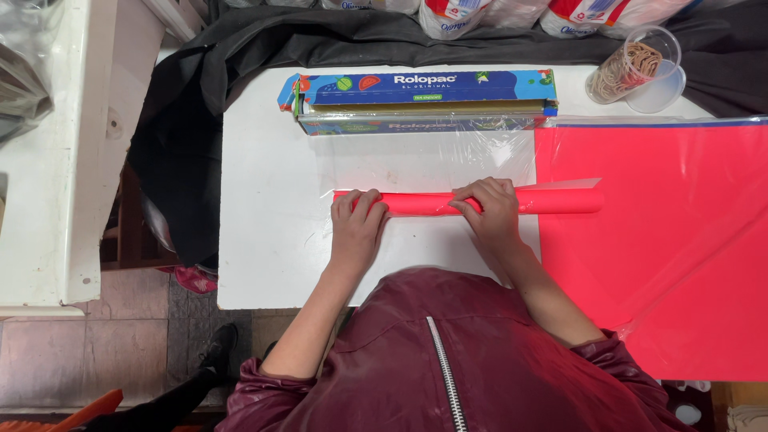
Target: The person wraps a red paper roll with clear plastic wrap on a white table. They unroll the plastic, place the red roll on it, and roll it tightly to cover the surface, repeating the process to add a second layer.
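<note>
Hands [358,216] on roll [432,202]; cup [640,68], perhaps bands.

The person wears a dark maroon jacket [448,360] with a glossy, leather-like sheen and fine creases across the chest and shoulders. 1 silver zipper [446,376] with small metal teeth runs down the middle of the front, well below both hands. Both sleeves are pushed up and bunch in wrinkled folds near the elbows, the left sleeve [260,384] far below the left hand [358,220], the right sleeve [612,356] down and outward from the right hand [490,206]. Forearms and hands are bare, with no rings, watch or gloves visible.
</note>
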